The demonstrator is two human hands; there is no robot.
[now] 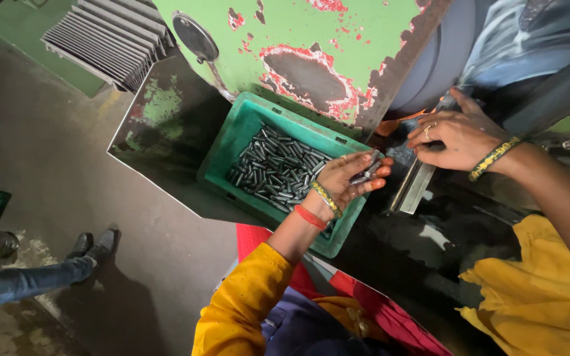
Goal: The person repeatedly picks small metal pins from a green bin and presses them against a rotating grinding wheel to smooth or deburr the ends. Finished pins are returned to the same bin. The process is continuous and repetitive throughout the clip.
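My left hand [349, 178] is cupped palm-up over the right end of a green plastic crate [229, 142] and holds a few short dark metal pins [366, 173]. Many more of the same pins [275, 168] lie heaped in the crate. My right hand [455, 135], with a ring and a yellow bangle, rests palm-down at a metal guide rail [415, 188] on the machine; what its fingers hold is hidden. Both arms wear yellow sleeves.
A large green machine body [311, 46] with chipped paint stands behind the crate. A ribbed metal grille [107, 39] lies at upper left. Another person's leg in jeans and a black shoe [94, 247] stands on the floor at lower left.
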